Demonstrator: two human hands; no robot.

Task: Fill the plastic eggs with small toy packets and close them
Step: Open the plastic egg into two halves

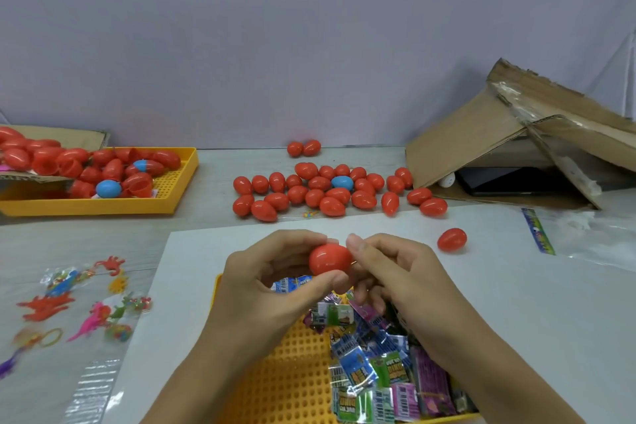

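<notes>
A red plastic egg (328, 259) is held in front of me above a yellow perforated tray (292, 375). My left hand (272, 282) grips the egg between thumb and fingers. My right hand (395, 272) touches its right end with curled fingertips. Small colourful toy packets (382, 365) are heaped in the right part of the tray, partly hidden by my right forearm. A pile of closed red eggs (327, 193), with one blue egg (342, 182) among them, lies on the table beyond my hands. One red egg (452, 239) lies alone to the right.
A second yellow tray (165, 206) at the far left holds open red egg halves and two blue pieces. Loose rubbery toys in clear wrappers (86, 303) lie at the left. A torn cardboard box (516, 138) stands at the back right, a clear plastic bag (602, 234) beside it.
</notes>
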